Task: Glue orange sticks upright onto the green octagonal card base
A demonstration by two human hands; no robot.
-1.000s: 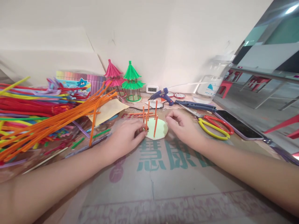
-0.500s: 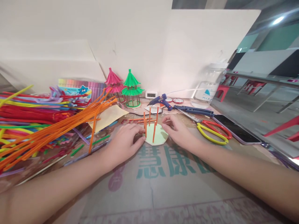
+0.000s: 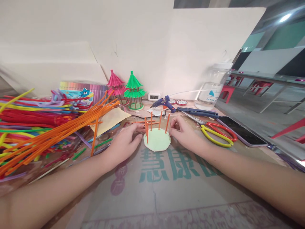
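Note:
A pale green many-sided disc (image 3: 157, 141) lies flat on the table, with several short orange pipe-cleaner posts (image 3: 167, 123) upright around its rim. At the disc's left edge is my left hand (image 3: 127, 138), thumb and fingertips closing on the rim beside the left posts. My right hand (image 3: 182, 130) has its fingers curled in at the right edge, near the rightmost post. Exact fingertip contact is partly hidden on both sides. Behind the disc lie a few loose orange pieces (image 3: 135, 122).
Bundles of orange pipe cleaners (image 3: 59, 132) and other colours fill the left. Green (image 3: 132, 86) and pink (image 3: 115, 84) pagoda models, a small clock (image 3: 154, 96) and a blue glue gun (image 3: 166, 103) stand behind. Scissors (image 3: 216, 135), a phone (image 3: 243, 132) and a clear bottle (image 3: 213, 86) are right.
The disc has been turned between my hands and sits slightly nearer to me. Its posts now stand in other places, one at the right edge. Both hands have shifted a little.

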